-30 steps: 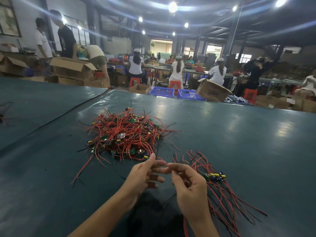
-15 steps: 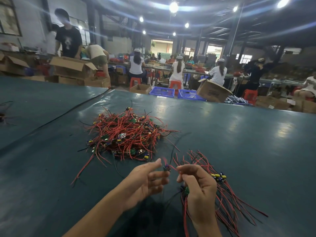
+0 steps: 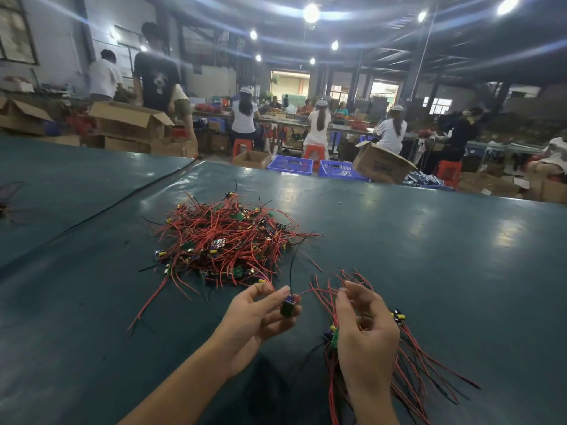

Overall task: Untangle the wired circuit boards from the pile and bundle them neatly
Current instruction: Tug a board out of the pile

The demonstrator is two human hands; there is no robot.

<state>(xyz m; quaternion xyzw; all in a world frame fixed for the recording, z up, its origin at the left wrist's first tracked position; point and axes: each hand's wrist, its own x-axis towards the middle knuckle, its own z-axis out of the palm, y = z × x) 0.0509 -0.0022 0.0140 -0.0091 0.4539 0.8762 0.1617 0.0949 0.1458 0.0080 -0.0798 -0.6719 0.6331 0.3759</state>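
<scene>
A tangled pile (image 3: pixel 225 240) of small circuit boards with red and black wires lies on the dark green table (image 3: pixel 445 271). My left hand (image 3: pixel 260 317) pinches one small dark circuit board (image 3: pixel 288 307) just in front of the pile; a black wire rises from it and a red wire runs right. My right hand (image 3: pixel 363 335) pinches that red wire at its fingertips and also holds a bundle of sorted boards and wires (image 3: pixel 408 372), which trails down to the right over the table.
A seam (image 3: pixel 122 204) splits the table diagonally at left. More wire (image 3: pixel 6 197) lies at the far left edge. Beyond the table's far edge stand cardboard boxes (image 3: pixel 380 165), blue crates (image 3: pixel 290 164) and several seated and standing people.
My hands have drawn apart. The left hand now holds a single board pulled free, and the right hand has slid along its red wire to the right while keeping the bundle.
</scene>
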